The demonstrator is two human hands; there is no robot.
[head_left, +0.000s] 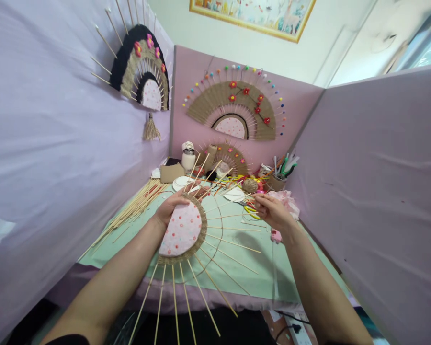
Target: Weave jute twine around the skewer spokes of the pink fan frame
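Observation:
My left hand (174,205) is closed on the upper left edge of a half-round fan (181,230). Its centre is white cloth with pink and red dots, rimmed by a band of woven twine (203,225). Thin bamboo sticks (233,239) radiate from that band, and several reach down over the table's front edge. A thin strand (221,227) curves across the sticks, outside the band. To the right, my right hand (269,208) is pinched shut near the tip of an upper stick. What lies between its fingertips is too small to make out.
Loose sticks (136,206) lie along the table's left. A white bottle (188,155), a twine ball (250,185), yellow-handled scissors (251,212) and a tool holder (276,182) stand or lie at the back. Finished fans (233,103) hang on the partitions, which enclose both sides.

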